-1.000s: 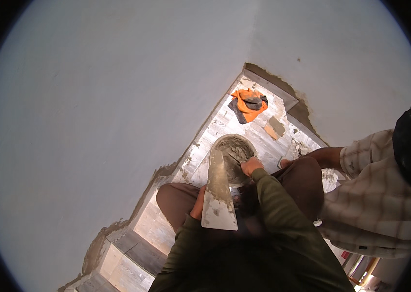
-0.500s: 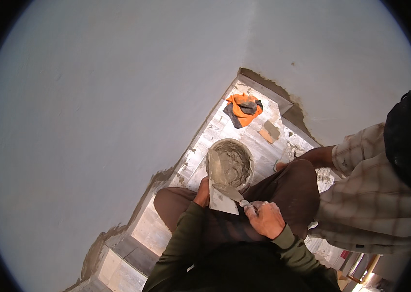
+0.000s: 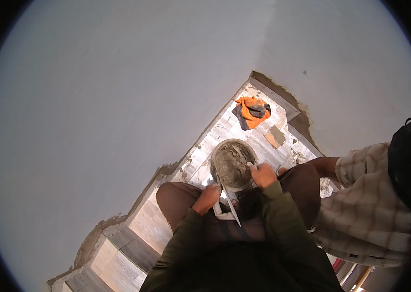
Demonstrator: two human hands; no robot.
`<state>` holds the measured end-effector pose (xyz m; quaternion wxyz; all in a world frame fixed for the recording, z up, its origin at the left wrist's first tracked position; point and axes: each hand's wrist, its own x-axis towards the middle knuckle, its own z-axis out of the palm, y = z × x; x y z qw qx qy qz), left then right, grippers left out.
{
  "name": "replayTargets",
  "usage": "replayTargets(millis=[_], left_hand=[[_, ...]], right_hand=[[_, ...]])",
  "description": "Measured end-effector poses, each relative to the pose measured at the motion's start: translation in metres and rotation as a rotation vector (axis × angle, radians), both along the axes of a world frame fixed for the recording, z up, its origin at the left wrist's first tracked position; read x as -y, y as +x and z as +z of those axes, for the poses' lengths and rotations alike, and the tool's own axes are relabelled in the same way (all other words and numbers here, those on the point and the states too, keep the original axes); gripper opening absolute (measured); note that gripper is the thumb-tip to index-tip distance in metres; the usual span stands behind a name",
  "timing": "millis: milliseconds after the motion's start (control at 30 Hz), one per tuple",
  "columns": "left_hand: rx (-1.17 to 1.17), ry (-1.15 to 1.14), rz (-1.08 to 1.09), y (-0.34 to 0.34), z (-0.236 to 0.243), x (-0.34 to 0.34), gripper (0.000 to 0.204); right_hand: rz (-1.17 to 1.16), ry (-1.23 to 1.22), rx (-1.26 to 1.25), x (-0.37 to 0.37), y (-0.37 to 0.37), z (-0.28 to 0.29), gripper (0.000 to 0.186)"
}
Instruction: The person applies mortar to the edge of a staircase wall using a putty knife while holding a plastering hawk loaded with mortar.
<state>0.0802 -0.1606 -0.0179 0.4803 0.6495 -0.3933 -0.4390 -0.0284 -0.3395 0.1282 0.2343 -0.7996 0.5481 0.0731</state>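
Observation:
A round bucket (image 3: pixel 213 163) of wet grey mortar (image 3: pixel 234 158) stands on the floor between my bent knees. My left hand (image 3: pixel 207 198) is closed on a narrow, pale tile piece (image 3: pixel 232 210), tilted so that mostly its edge shows, with its far end against the near side of the bucket. My right hand (image 3: pixel 263 175) is closed over the bucket's right rim, gripping the trowel; its pale handle end (image 3: pixel 251 165) shows by my thumb. I cannot make out the blade against the mortar.
Beyond the bucket lie an orange and black cloth (image 3: pixel 252 112) and a mortar-smeared tile scrap (image 3: pixel 275 136). Pale walls meet at a corner, with a skirting tile (image 3: pixel 276 97) at the base. At right, close to my knee, is another person in checked clothing (image 3: pixel 361 209). Stepped tiles (image 3: pixel 132 243) run lower left.
My right hand has moved up and away from the tile piece to the bucket with the trowel. The tile piece has turned from facing up to nearly edge-on. The view has shifted slightly.

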Motion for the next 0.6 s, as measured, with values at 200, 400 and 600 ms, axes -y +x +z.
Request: replayTargets(millis=[200,400,600], left_hand=[[0.185,0.137,0.047,0.010,0.064,0.015,0.035],[0.284,0.346,0.035,0.011,0.105,0.039,0.042],[0.332,0.388,0.016,0.007,0.133,0.047,0.040]], right_hand=[[0.142,-0.132,0.114,-0.074,-0.051,0.067,0.036],[0.134,-0.199,0.225,-0.112,-0.070,0.086,0.027],[0.246,-0.455,0.110,-0.110,-0.064,0.078,0.024]])
